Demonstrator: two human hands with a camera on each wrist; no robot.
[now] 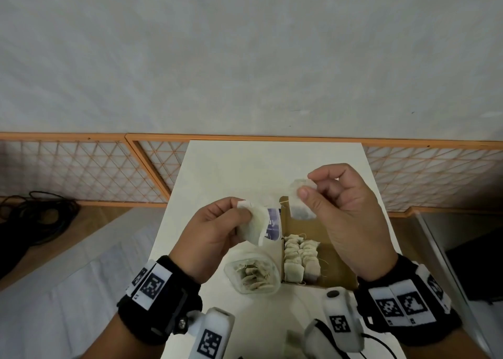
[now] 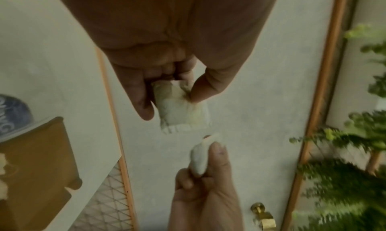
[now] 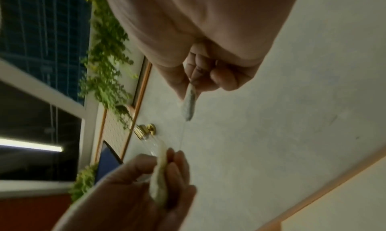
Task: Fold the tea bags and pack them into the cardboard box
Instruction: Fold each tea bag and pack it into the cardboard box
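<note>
Both hands are raised above the white table (image 1: pixel 217 168). My left hand (image 1: pixel 217 222) pinches a pale tea bag (image 1: pixel 255 226) between thumb and fingers; the left wrist view shows that tea bag (image 2: pixel 183 112) hanging below the thumb. My right hand (image 1: pixel 340 203) pinches a second tea bag (image 1: pixel 299 203) by its top, seen edge-on as a tea bag (image 3: pixel 189 104) in the right wrist view. A thin string (image 3: pixel 182 135) runs between the two bags. Below the hands lies the open cardboard box (image 1: pixel 337 266) with rows of folded tea bags (image 1: pixel 299 258) along its left side.
A clear plastic container (image 1: pixel 253 274) with several loose tea bags stands left of the box. A purple-and-white packet (image 1: pixel 273 226) shows behind the left hand's bag. An orange-framed lattice screen (image 1: pixel 81 173) runs behind the table. Black cables (image 1: pixel 32 217) lie on the floor at left.
</note>
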